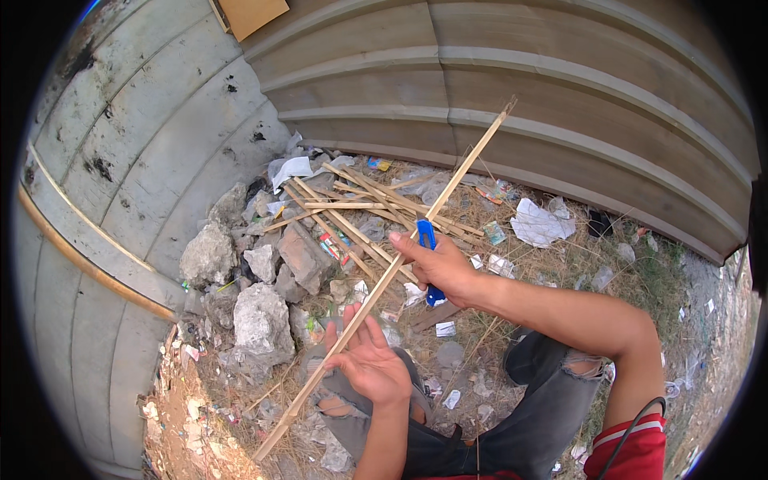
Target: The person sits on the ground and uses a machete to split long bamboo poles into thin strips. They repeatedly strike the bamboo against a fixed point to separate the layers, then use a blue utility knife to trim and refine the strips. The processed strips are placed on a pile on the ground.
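Note:
A long, thin wooden strip [298,404] slants from the lower left up toward the metal wall, its far tip splintered. My right hand [448,272] is closed round a blue utility knife [426,232], its thumb pressed along the strip; the blade cannot be made out. Lower down, my left hand [374,372] is palm up with fingers spread, and the strip lies across the fingers next to the thumb. Beyond both hands, several similar wooden strips [344,206] are heaped on the ground.
Rough rocks [264,324] and a broken brick [304,258] lie left of the strips. A grey panel wall [160,136] stands left, a ribbed metal wall [544,96] ahead. White litter [540,224] is scattered over dry grass. My bent knees [552,384] are close below.

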